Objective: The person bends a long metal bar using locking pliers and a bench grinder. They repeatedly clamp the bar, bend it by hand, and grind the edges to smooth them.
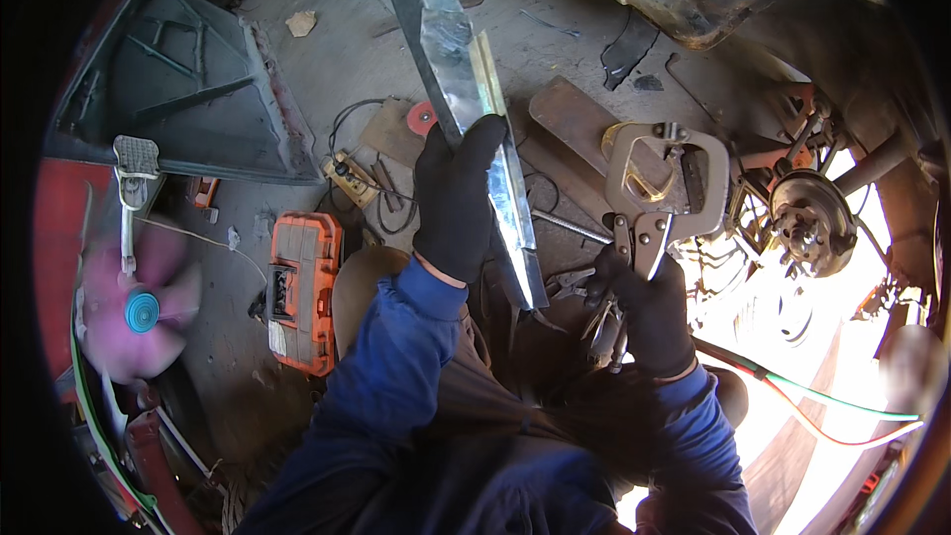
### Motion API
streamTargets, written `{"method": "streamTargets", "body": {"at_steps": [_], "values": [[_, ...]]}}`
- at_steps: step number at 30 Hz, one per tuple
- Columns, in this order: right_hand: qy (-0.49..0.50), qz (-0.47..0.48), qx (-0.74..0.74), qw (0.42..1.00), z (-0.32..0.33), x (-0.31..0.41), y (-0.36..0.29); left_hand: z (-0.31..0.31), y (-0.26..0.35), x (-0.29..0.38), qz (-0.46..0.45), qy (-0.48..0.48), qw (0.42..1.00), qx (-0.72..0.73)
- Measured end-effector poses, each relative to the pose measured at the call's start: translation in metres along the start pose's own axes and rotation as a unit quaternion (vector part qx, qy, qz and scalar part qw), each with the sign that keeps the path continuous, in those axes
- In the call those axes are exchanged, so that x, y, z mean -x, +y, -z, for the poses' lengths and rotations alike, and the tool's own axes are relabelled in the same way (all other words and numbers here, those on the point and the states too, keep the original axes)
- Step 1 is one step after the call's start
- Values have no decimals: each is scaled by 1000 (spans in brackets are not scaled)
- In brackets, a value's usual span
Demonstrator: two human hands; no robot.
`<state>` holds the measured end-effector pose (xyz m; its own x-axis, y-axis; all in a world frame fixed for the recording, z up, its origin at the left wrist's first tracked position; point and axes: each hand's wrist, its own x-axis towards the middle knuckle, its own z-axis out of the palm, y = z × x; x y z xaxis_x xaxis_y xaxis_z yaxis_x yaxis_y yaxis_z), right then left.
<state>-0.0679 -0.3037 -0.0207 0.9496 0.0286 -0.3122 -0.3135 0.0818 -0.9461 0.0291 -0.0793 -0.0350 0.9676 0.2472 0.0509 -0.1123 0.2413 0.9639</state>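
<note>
My left hand point(455, 208), in a black glove, grips a long bent sheet-metal channel point(448, 37) that slants from the top of the view down over my lap. Its shiny folded flange point(490, 89) runs along the right side. My right hand point(657, 316), also gloved, is wrapped around the handles of a locking C-clamp point(709, 178). The clamp's wide jaws point up and away from me, apart from the channel. Other locking pliers point(570, 281) lie beside my right hand, and a ribbed steel rod point(570, 227) passes behind its fingers.
An orange and grey toolbox point(306, 290) is by my left knee. Farther left, a pink fan point(141, 312) spins beneath a dark metal panel point(193, 82). Steel plates point(568, 115), a red disc point(421, 117) and a power strip point(353, 178) lie ahead. Rightward are a wheel hub point(810, 227) and hoses point(832, 397).
</note>
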Motion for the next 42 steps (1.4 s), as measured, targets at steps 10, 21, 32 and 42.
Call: {"method": "streamTargets", "body": {"at_steps": [10, 21, 32, 42], "values": [[-36, 22, -35, 998, -12, -8, -18, -21, 16, 12, -20, 24, 999, -42], [-24, 133, 73, 988, -25, -8, -26, -26, 10, 17, -18, 13, 1000, -5], [-3, 129, 111, 985, -26, -12, -28, -35, 12, 24, 13, -10, 999, 41], [21, 100, 145, 984, -27, -10, -33, -35, 8, 21, 0, -3, 1000, 30]]}}
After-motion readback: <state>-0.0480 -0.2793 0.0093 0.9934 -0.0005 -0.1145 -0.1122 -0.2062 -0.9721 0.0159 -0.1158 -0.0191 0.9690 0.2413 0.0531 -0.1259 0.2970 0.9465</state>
